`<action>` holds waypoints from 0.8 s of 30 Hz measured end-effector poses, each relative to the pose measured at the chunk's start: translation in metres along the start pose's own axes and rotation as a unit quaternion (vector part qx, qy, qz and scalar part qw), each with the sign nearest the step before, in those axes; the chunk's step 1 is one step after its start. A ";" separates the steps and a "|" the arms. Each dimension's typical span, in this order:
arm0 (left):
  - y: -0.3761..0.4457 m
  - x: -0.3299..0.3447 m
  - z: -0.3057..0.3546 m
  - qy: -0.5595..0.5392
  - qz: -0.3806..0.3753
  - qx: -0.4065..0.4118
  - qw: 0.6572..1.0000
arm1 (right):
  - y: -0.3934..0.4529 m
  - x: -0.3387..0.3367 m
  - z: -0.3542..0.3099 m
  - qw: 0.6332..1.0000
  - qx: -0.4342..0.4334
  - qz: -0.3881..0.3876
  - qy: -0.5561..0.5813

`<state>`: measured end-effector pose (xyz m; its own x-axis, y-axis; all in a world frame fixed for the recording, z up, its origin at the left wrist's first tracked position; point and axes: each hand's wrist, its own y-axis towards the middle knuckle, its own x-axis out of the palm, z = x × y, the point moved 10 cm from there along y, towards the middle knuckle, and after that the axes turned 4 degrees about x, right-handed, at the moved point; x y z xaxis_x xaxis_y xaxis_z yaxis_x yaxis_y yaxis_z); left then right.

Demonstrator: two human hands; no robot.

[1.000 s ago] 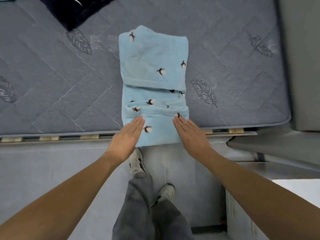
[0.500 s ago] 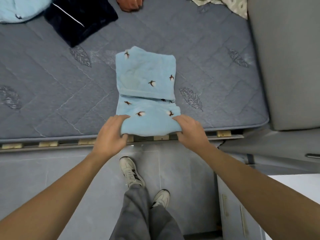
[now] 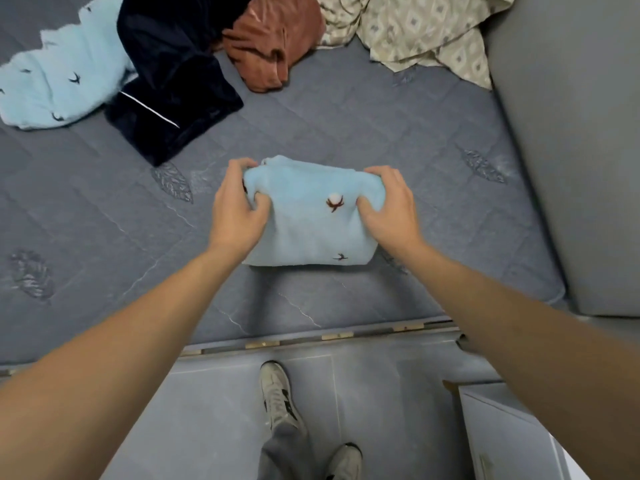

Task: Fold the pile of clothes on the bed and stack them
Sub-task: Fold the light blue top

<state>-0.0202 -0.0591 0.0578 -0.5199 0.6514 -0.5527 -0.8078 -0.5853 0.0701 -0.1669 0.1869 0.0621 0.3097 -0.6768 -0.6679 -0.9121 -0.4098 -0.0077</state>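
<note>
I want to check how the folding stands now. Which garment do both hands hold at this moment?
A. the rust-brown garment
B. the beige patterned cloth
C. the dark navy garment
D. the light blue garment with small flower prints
D: the left hand and the right hand each grip a side of the folded light blue garment lying on the mattress.

A home bedroom, seen from above: a bare grey quilted mattress with stitched leaf motifs lay on a slatted bed frame; loose household laundry was heaped at its far edge, among it a dark navy garment, a rust-brown garment and a patterned beige cloth; a grey tiled floor and a white cabinet stood beside the bed.
</note>
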 end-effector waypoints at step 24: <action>0.134 0.104 -0.162 0.265 0.033 -0.126 0.955 | 0.111 0.178 0.095 0.973 0.124 -0.028 -0.195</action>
<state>-0.1376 -0.1481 -0.1243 -0.3001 0.3116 -0.9016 -0.6504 -0.7582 -0.0455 -0.2385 0.0793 -0.1284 0.2792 -0.3549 -0.8922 -0.9487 -0.2454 -0.1993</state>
